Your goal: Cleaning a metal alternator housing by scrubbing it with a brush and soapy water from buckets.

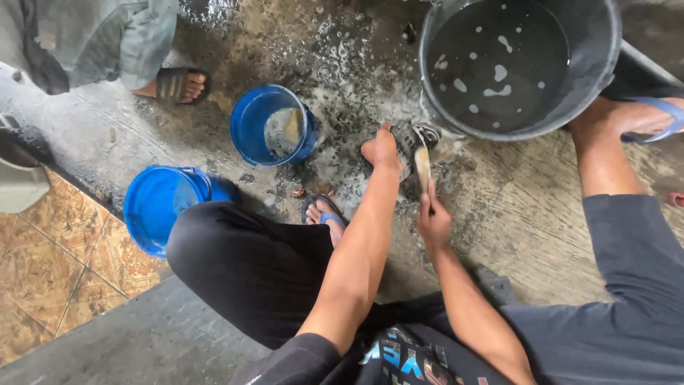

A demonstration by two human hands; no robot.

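We squat on the wet concrete floor (527,214), scrubbing a dark sandal (412,142). Our left hand (380,151) is closed around the sandal's near edge, pinning it to the floor just below the big grey bucket (605,57). Our right hand (433,222) is wrapped around the handle of a brush (423,170), bristle end up on the sandal. Foam (342,64) spreads over the floor beyond it.

To do this well, we judge: keep the left hand pressing down firmly so the sandal does not skid on the soapy floor. Work the brush in short strokes along the straps and sole, angling the bristles into the grooves. Keep left fingers clear of the brush path. Rinse water sits right there in the grey bucket, flecked with suds, touching or nearly touching the sandal; we cannot tell which.

A small blue bucket (274,127) with soapy water stands to the left, near the sandal, handy for dipping the brush. A second blue bucket (162,207) lies tipped beside our left knee. Another person's foot in a dark sandal (178,85) stands well apart, top left. Tiled floor (50,264) at left edge.
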